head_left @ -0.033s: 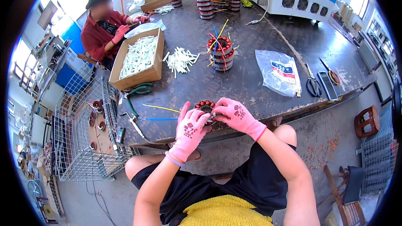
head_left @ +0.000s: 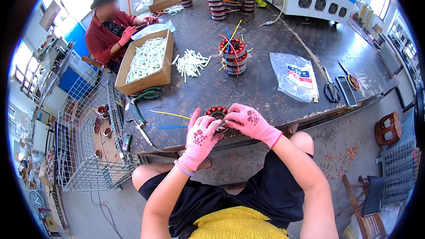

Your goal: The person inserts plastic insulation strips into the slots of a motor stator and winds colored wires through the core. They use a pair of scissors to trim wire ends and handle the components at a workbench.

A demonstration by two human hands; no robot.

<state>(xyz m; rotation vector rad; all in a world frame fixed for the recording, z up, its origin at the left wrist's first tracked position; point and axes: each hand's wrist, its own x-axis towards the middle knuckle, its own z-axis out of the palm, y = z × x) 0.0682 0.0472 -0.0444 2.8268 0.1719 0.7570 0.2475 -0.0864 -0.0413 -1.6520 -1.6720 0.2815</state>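
A ring-shaped motor stator (head_left: pixel 216 111) with red windings sits at the table's near edge, between my pink-gloved hands. My left hand (head_left: pixel 201 136) grips its left and near side, thumb and fingers closed at the rim. My right hand (head_left: pixel 248 121) is closed too, its fingertips pinched on the stator's right rim. Whatever fine part lies under the fingertips is hidden. A yellow wire (head_left: pixel 170 114) and a blue wire (head_left: pixel 167 127) run leftward from the stator over the tabletop.
Ahead stand two stacked stators (head_left: pixel 233 57). A cardboard box (head_left: pixel 146 82) of white sleeves, loose sleeves (head_left: pixel 191 63), green-handled pliers (head_left: pixel 148 94) and an air gun (head_left: pixel 144 132) are leftward. To the right lie a plastic bag (head_left: pixel 294 77) and scissors (head_left: pixel 331 92). A co-worker (head_left: pixel 108 31) sits far left.
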